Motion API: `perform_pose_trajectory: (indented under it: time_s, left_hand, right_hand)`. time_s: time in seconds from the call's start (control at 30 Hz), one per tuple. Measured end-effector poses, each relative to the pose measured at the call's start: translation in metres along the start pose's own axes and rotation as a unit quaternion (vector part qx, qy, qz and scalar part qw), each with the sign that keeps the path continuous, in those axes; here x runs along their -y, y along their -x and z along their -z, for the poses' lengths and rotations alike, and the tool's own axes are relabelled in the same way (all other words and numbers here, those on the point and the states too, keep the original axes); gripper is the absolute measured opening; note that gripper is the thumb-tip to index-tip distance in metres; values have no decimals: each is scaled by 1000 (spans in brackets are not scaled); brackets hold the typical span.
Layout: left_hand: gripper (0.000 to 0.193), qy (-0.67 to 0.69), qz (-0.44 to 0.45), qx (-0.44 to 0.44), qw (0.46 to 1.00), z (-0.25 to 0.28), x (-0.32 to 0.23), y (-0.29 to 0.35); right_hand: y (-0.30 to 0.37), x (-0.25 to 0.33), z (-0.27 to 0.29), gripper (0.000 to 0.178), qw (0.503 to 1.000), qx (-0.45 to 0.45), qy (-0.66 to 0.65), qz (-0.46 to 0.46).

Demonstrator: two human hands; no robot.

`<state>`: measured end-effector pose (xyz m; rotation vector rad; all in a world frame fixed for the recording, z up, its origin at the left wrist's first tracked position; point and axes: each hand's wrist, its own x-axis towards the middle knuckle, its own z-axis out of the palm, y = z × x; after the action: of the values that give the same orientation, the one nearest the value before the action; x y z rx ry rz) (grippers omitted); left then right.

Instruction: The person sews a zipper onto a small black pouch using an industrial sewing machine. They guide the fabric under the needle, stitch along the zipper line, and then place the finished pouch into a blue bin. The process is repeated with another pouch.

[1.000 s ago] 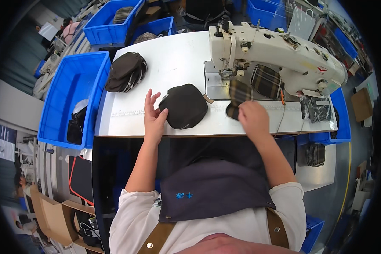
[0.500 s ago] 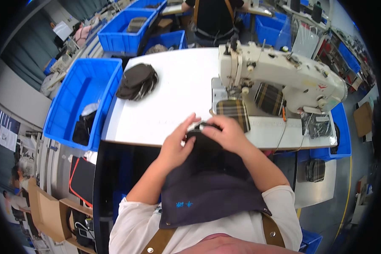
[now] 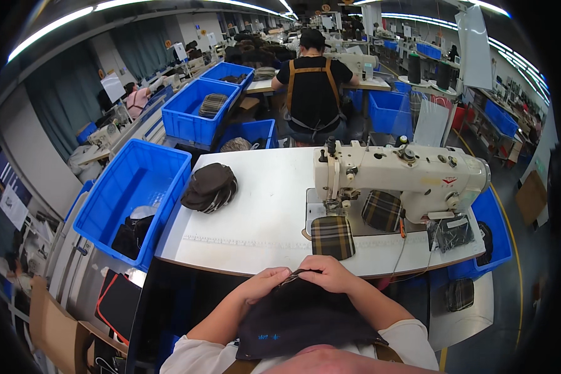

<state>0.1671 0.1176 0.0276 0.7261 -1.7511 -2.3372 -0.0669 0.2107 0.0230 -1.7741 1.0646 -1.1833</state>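
The dark piece (image 3: 295, 273) has come off the worktop (image 3: 255, 224). A second ago it lay flat there beside the left hand (image 3: 267, 283), while the right hand (image 3: 331, 274) was on a blurred plaid piece (image 3: 332, 238) near the machine (image 3: 396, 177). Half a second later the two hands had met over the dark piece at the front edge.

Now they are side by side there, between the worktop and the apron (image 3: 274, 327), each with its fingers drawn in narrow, pinching the dark piece's upper rim from either side. A thin paler line shows along that rim; the rest blends into the apron, so its full outline cannot be told. Some fingertips are hidden too.

The plaid piece lies flat just beyond the right hand and in front of the needle area, out of the grip; whether a fingertip brushes it cannot be told. Another plaid square (image 3: 381, 210) rests under the machine's arm, and the dark stack (image 3: 210, 188) sits at the worktop's left, near the blue bin (image 3: 134, 199).

The view has tipped up as well, taking in more of the room. The work appears to have passed from placing the plaid piece to two-handed handling of the dark piece's rim.
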Motion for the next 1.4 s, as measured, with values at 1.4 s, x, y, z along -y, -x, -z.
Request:
perform_pose_trajectory:
  time_s: [1.4]
  left_hand:
    - [24,-114,-150,61,980,-16,-5,3]
  right_hand:
    - [3,16,-1,20,963,36,-236,-122]
